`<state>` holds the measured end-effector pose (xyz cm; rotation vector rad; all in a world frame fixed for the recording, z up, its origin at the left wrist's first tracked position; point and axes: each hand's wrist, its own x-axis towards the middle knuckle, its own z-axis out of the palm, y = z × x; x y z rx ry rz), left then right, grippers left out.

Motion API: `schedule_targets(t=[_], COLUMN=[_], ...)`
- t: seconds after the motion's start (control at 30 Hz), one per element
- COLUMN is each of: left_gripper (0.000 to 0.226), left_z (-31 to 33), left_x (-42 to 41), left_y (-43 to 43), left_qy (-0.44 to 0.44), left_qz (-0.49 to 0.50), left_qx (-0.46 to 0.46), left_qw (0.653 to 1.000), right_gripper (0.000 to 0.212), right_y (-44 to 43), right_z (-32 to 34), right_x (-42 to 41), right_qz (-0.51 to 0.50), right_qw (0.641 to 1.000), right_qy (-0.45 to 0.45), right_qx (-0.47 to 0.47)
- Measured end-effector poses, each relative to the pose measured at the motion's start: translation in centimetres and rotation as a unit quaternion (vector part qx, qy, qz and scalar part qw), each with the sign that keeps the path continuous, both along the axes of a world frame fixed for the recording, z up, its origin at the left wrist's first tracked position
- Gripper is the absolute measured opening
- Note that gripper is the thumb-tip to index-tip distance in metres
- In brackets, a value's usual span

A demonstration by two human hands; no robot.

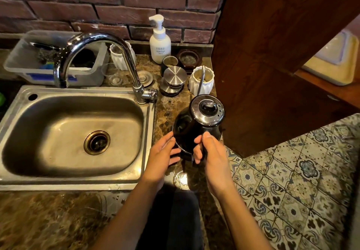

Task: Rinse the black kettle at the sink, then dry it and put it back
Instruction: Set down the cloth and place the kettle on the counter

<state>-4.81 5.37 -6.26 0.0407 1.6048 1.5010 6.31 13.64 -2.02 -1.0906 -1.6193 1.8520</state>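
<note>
The black kettle [191,126] with a shiny lid and thin gooseneck spout stands on the marble counter [165,109] just right of the steel sink [74,132]. My right hand [209,152] is wrapped around its black handle at the near side. My left hand [162,156] rests open against the kettle's lower left side, fingers spread. The chrome tap [97,54] arches over the sink's back edge; no water runs. The sink basin looks dry around the drain [96,142].
Behind the kettle stand a white ribbed cup [201,82], a steel lidded container [173,81], a white pump bottle [159,41] and a small dark bowl [188,58]. A clear plastic bin [54,60] sits behind the sink. A dark wooden cabinet [272,54] rises close on the right.
</note>
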Motion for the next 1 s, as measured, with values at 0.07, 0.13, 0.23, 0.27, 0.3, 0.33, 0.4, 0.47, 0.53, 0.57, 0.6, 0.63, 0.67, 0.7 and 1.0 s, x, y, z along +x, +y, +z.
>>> schedule_targets(t=[0.07, 0.13, 0.23, 0.27, 0.3, 0.33, 0.4, 0.47, 0.53, 0.57, 0.6, 0.63, 0.67, 0.7, 1.0], left_gripper=[0.041, 0.041, 0.039, 0.039, 0.038, 0.037, 0.037, 0.038, 0.039, 0.039, 0.039, 0.039, 0.039, 0.039, 0.032], left_z=[-0.3, -0.6, -0.8, -0.8, -0.7, -0.7, -0.6, -0.6, -0.5, -0.4, -0.4, -0.3, -0.3, -0.1, 0.4], left_x=[0.2, 0.3, 0.4, 0.4, 0.5, 0.6, 0.9, 1.2, 1.3, 1.4, 1.5, 1.4, 1.4, 1.4, 1.5], left_y=[-0.5, -1.0, -1.4, -1.4, -1.4, -1.4, -1.4, -1.5, -1.6, -1.6, -1.7, -1.7, -1.8, -2.0, -3.9], left_qy=[-0.004, -0.007, -0.003, -0.001, -0.001, -0.002, -0.012, -0.027, -0.039, -0.044, -0.047, -0.05, -0.054, -0.058, -0.047], left_qz=[0.005, 0.013, 0.018, 0.019, 0.019, 0.019, 0.019, 0.025, 0.034, 0.038, 0.04, 0.042, 0.043, 0.044, 0.045], left_qx=[-0.005, -0.012, -0.018, -0.019, -0.019, -0.02, -0.019, -0.017, -0.011, -0.008, -0.006, -0.006, -0.006, -0.004, 0.019], left_qw=[1.0, 1.0, 1.0, 1.0, 1.0, 1.0, 1.0, 0.999, 0.999, 0.998, 0.998, 0.998, 0.998, 0.997, 0.998], right_gripper=[0.043, 0.042, 0.042, 0.042, 0.041, 0.041, 0.04, 0.039, 0.039, 0.039, 0.039, 0.04, 0.041, 0.042, 0.044], right_y=[-0.4, -1.0, -1.7, -1.8, -1.9, -2.0, -2.1, -2.3, -2.5, -2.5, -2.5, -2.6, -2.7, -2.8, -4.2], right_z=[0.0, -0.1, -0.2, -0.2, -0.2, -0.1, -0.1, 0.0, 0.1, 0.2, 0.3, 0.4, 0.5, 0.6, 2.5], right_x=[0.3, 0.6, 1.2, 1.3, 1.4, 1.5, 1.7, 2.0, 2.2, 2.4, 2.5, 2.5, 2.5, 2.6, 3.9], right_qz=[0.01, 0.023, 0.028, 0.027, 0.025, 0.021, 0.018, 0.021, 0.022, 0.022, 0.025, 0.033, 0.041, 0.045, 0.037], right_qw=[1.0, 1.0, 0.999, 0.999, 0.999, 0.999, 0.999, 0.999, 0.999, 0.999, 0.999, 0.998, 0.998, 0.997, 0.998], right_qy=[-0.003, -0.007, -0.017, -0.021, -0.025, -0.028, -0.029, -0.023, -0.016, -0.012, -0.01, -0.01, -0.014, -0.017, 0.0], right_qx=[0.006, 0.018, 0.019, 0.02, 0.022, 0.025, 0.024, 0.02, 0.027, 0.032, 0.037, 0.044, 0.053, 0.06, 0.059])
